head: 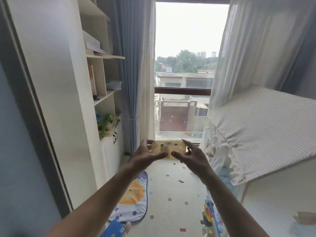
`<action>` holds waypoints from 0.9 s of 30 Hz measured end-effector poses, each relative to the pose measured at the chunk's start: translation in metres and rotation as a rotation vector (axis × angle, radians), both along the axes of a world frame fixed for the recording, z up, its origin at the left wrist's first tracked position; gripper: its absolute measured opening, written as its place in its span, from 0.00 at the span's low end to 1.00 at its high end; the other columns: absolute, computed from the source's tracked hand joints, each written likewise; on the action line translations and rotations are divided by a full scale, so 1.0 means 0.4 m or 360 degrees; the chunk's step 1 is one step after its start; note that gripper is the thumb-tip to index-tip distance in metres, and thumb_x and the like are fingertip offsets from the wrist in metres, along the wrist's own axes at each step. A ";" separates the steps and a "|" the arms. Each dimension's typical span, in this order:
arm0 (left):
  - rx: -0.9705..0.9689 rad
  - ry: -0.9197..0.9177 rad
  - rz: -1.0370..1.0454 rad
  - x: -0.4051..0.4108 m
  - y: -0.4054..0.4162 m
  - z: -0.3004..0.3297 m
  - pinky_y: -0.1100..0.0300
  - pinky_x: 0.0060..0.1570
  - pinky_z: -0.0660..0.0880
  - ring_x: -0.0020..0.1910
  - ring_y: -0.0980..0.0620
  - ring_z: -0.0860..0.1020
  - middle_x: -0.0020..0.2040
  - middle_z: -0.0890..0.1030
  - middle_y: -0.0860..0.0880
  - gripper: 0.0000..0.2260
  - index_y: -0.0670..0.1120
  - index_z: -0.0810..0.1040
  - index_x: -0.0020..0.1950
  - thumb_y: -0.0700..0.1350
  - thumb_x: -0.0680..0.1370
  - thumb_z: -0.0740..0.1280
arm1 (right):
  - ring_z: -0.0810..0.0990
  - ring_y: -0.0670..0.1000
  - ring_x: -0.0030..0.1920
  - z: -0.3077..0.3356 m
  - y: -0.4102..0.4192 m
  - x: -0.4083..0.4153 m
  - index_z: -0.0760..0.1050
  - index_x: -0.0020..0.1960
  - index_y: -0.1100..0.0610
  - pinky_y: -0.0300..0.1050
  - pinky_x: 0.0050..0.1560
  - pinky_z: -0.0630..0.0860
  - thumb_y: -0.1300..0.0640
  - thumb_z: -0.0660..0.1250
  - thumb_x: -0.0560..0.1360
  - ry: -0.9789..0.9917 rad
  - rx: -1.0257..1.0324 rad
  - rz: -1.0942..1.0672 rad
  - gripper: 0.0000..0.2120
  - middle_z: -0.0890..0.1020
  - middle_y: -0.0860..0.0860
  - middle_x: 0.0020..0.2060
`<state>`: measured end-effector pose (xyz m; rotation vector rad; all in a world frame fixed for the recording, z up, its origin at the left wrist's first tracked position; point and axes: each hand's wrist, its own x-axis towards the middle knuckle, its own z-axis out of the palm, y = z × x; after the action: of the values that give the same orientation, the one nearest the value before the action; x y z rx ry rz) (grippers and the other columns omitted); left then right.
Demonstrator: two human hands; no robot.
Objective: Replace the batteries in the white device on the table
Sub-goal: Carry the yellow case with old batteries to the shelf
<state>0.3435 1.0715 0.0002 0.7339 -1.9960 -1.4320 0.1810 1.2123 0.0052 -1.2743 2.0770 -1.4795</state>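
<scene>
Head view: both hands' grip holds a yellowish device [168, 148] above a dotted play mat [172, 199] facing a window [186, 48].

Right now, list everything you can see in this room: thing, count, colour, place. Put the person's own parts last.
Device: one, pale yellowish, held up between both hands before the window.
Window: one, dark frame, straight ahead.
Curtains: two sides, blue-grey with white sheers, flanking the window.
Shelf unit: one, cream, on the left, holding books and papers.
Green toy: one, on a lower shelf.
Play tent: one, checked fabric, on the right.
Floor mat: one, cream with coloured spots, below.
Rug: one, white with an orange figure, lower left.
Blue box: one, bottom edge.
Left hand: gripping the device's left end.
Right hand: gripping its right end.
</scene>
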 end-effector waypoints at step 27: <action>0.0096 0.0022 0.0562 -0.905 -1.323 -0.013 0.62 0.51 0.78 0.57 0.51 0.81 0.57 0.82 0.49 0.34 0.48 0.71 0.64 0.53 0.64 0.82 | 0.85 0.48 0.44 -0.018 -1.487 -1.000 0.74 0.69 0.45 0.43 0.45 0.81 0.42 0.78 0.67 -0.0038 0.0105 0.0555 0.32 0.85 0.43 0.45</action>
<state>-0.0183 0.5425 -0.0052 1.0411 -1.7132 -1.2844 -0.2191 0.6175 -0.0021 -1.4923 1.7601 -1.2543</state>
